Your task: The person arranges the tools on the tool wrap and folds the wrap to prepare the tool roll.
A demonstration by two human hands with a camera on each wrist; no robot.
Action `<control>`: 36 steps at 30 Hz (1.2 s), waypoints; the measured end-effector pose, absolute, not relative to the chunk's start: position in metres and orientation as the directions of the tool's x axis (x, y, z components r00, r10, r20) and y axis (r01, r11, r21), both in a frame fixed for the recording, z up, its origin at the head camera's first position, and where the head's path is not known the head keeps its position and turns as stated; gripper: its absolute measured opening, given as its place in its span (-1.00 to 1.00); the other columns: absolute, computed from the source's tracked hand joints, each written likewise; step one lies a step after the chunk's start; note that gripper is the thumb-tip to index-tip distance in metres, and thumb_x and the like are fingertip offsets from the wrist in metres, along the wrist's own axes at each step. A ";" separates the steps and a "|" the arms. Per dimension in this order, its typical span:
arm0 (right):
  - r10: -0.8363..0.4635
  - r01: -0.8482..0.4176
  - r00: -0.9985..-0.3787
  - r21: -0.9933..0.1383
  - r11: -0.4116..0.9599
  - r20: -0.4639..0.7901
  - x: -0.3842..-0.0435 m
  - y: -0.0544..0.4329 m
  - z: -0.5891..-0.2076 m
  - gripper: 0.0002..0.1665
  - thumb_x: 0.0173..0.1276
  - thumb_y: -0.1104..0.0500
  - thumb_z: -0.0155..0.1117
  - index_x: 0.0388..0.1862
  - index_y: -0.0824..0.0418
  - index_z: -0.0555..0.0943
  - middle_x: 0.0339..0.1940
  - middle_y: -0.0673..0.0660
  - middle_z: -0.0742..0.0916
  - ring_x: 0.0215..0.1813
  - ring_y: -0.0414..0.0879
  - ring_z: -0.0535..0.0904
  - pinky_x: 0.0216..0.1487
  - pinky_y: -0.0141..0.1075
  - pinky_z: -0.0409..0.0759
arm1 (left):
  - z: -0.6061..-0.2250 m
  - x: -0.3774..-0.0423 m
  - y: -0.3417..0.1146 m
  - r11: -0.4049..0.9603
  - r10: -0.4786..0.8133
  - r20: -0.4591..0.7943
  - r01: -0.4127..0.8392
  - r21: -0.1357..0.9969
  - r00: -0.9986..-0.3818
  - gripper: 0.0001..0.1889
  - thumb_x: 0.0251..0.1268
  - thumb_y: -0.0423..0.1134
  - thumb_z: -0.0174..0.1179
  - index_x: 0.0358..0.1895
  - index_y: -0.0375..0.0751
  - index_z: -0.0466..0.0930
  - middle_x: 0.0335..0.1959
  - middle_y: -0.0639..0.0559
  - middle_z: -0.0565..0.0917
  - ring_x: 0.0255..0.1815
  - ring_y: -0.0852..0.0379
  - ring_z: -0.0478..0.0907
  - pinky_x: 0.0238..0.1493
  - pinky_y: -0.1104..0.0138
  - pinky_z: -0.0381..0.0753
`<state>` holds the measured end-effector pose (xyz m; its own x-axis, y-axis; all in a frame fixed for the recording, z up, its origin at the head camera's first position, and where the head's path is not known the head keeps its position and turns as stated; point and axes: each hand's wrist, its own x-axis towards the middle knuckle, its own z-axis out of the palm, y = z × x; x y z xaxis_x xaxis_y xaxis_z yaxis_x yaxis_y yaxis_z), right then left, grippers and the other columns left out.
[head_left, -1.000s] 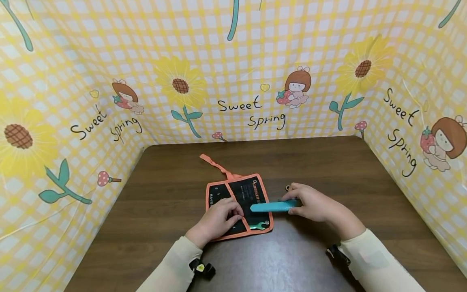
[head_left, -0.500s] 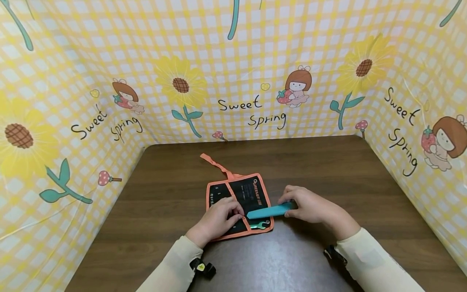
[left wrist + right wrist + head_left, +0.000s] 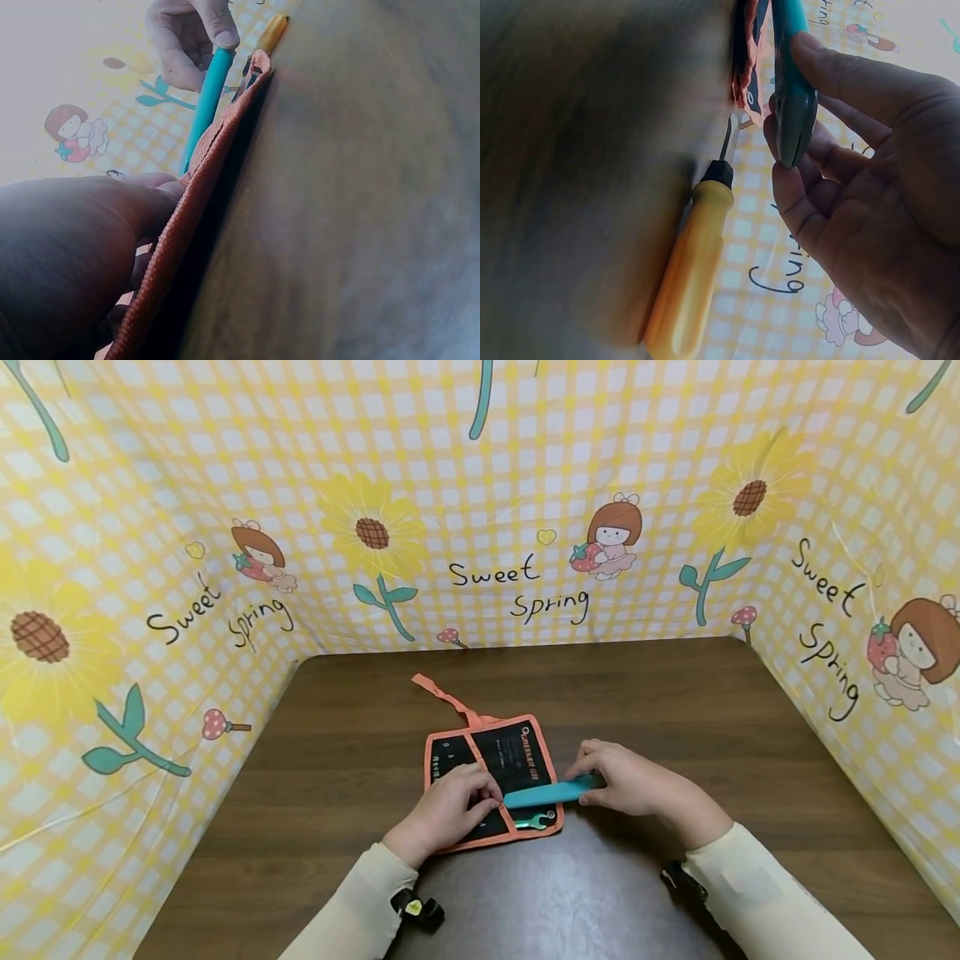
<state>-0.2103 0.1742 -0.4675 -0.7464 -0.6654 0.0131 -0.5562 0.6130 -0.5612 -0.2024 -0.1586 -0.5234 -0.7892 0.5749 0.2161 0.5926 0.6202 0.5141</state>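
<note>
A black tool pouch (image 3: 517,756) with orange trim lies spread on the table. My left hand (image 3: 450,806) rests on it and pinches the orange pocket edge (image 3: 202,154). My right hand (image 3: 626,781) holds a teal box cutter (image 3: 547,793) by its grey slotted end (image 3: 795,135), thumb on one side and fingers on the other. The cutter's far tip reaches the pocket edge beside my left fingertips; whether it is inside the pocket I cannot tell. A green open-end wrench (image 3: 534,822) sits in the pouch, partly hidden under the orange strip.
A yellow-handled screwdriver (image 3: 686,277) lies on the table near my right hand, hidden in the head view. An orange tie strap (image 3: 442,695) trails from the pouch's far side. Yellow checked cloth (image 3: 480,527) surrounds the brown table (image 3: 645,685).
My right hand has moved left with the box cutter, bringing its tip from above the pouch to the pocket edge. My left hand has stayed in place.
</note>
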 end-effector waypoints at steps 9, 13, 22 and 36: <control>-0.669 -0.556 -0.743 -0.562 0.612 0.006 -0.212 0.171 -0.465 -0.64 0.31 0.24 0.58 0.08 0.08 0.81 -0.18 -0.04 0.60 -0.13 -0.07 0.52 -0.14 -0.26 0.52 | -0.524 -0.203 -0.159 0.616 0.584 0.225 0.606 0.503 -0.780 -0.87 0.47 -0.17 0.37 -0.18 0.26 0.66 -0.28 0.37 0.52 -0.21 0.29 0.46 -0.15 0.32 0.55; -0.672 -0.560 -0.741 -0.558 0.612 0.007 -0.214 0.168 -0.467 -0.64 0.31 0.23 0.58 0.09 0.08 0.80 -0.17 -0.06 0.60 -0.11 -0.10 0.50 -0.12 -0.25 0.51 | -0.525 -0.204 -0.158 0.614 0.590 0.234 0.618 0.491 -0.772 -0.87 0.49 -0.19 0.34 -0.17 0.24 0.65 -0.26 0.36 0.52 -0.20 0.29 0.46 -0.12 0.30 0.55; -0.681 -0.578 -0.732 -0.544 0.608 0.017 -0.220 0.162 -0.471 -0.66 0.30 0.24 0.59 0.06 0.10 0.81 -0.16 -0.05 0.61 -0.10 -0.10 0.51 -0.09 -0.24 0.54 | -0.524 -0.203 -0.157 0.613 0.598 0.235 0.626 0.482 -0.767 -0.88 0.51 -0.20 0.32 -0.16 0.22 0.65 -0.24 0.35 0.51 -0.19 0.28 0.46 -0.09 0.28 0.56; -0.702 -0.606 -0.712 -0.507 0.614 0.002 -0.222 0.149 -0.473 -0.63 0.30 0.29 0.56 0.08 0.12 0.80 -0.13 -0.06 0.62 -0.08 -0.11 0.54 -0.02 -0.21 0.56 | -0.525 -0.203 -0.155 0.617 0.597 0.219 0.616 0.489 -0.772 -0.89 0.52 -0.19 0.30 -0.15 0.22 0.64 -0.22 0.34 0.50 -0.18 0.27 0.46 -0.07 0.28 0.56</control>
